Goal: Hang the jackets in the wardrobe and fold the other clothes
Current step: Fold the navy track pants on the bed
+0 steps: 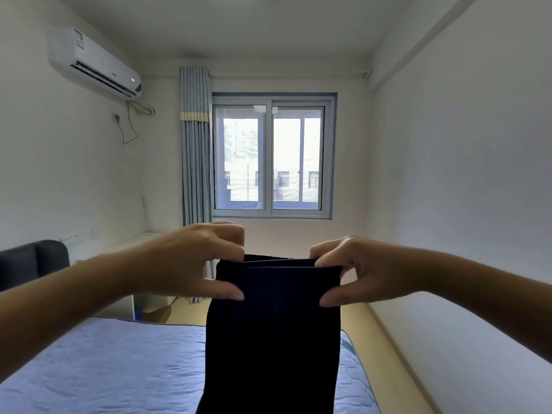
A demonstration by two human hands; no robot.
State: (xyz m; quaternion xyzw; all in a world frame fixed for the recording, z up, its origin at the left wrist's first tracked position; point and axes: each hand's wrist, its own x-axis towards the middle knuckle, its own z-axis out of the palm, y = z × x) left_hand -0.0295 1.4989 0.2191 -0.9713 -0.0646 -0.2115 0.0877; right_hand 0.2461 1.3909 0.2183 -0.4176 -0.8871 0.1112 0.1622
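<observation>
Above the near right side of the bed (104,369), the dark navy garment (274,330) hangs, left hand (194,264) and right hand (361,273) pinching its top corners; keep them level and taut, then lower it flat to fold.

Bottom edge cuts off the dark garment (273,339) (type unclear); it hides part of the bed (104,369); left edge clips the headboard (30,259).

Two hands: left hand (191,261), right hand (361,270); one dark garment (273,339), one bed (104,369), one window (271,156), one curtain (195,144)
</observation>
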